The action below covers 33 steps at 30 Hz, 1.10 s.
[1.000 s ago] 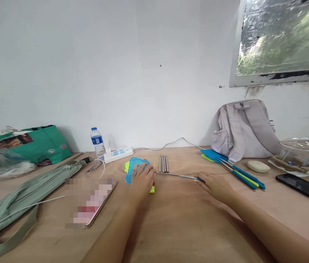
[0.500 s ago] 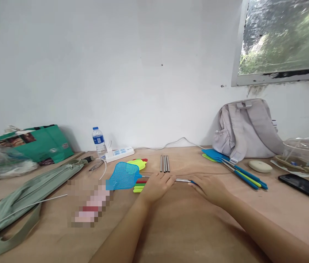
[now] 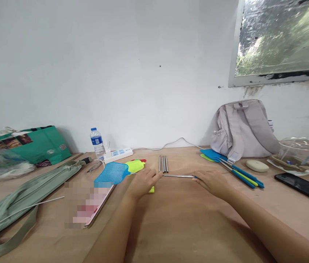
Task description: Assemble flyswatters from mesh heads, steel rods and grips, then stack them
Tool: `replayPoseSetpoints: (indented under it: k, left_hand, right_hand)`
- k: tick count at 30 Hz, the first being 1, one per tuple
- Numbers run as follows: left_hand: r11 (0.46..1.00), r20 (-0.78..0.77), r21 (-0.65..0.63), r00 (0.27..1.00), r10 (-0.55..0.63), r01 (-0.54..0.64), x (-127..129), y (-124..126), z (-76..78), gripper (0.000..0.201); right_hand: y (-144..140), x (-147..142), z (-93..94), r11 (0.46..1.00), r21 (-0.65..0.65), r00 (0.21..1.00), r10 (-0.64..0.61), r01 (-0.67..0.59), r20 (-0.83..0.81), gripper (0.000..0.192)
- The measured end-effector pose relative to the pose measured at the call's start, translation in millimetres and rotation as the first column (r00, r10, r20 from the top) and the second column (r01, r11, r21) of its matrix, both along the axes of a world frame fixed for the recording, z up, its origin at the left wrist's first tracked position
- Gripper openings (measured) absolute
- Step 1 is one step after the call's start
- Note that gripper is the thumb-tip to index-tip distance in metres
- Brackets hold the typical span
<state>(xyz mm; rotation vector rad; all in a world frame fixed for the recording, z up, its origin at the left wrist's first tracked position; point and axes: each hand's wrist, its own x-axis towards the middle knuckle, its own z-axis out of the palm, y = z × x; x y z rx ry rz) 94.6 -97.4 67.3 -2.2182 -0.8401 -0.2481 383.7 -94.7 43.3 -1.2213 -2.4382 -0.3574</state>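
1. lying flat on the table (image 3: 187, 226), the blue fly swatter (image 3: 111, 172) runs left to right, head pointing left
2. left hand (image 3: 142, 181) pinches its metal rod (image 3: 178, 176) mid-length
3. right hand (image 3: 214, 182) closes fingers over the handle end
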Motion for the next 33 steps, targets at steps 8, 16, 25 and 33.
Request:
replayPoseSetpoints:
  k: [8, 16, 25, 33]
  left_hand:
    - [1.0, 0.067, 0.016, 0.998, -0.003, 0.002, -35.0, 15.3, -3.6, 0.014]
    - [0.999, 0.164, 0.022, 0.985, -0.053, 0.05, -39.9, 9.2, 6.7, 0.022]
    - [0.994, 0.312, -0.096, 0.95, -0.021, 0.054, -56.5, 11.6, 4.1, 0.025]
    - [0.999, 0.374, -0.047, 0.927, -0.005, 0.025, -61.4, 5.6, 1.9, 0.021]
  right_hand:
    - [10.6, 27.4, 5.4, 0.999, -0.002, 0.998, 0.039, -0.039, 0.039, 0.03]
    - [10.7, 36.4, 13.3, 0.999, -0.004, 0.996, 0.035, -0.035, 0.088, 0.031]
    - [15.4, 61.9, 9.6, 0.992, 0.126, 0.996, 0.007, -0.018, 0.091, 0.029]
    - [12.7, 51.2, 3.8, 0.98, 0.2, 0.993, -0.029, 0.005, 0.117, 0.028]
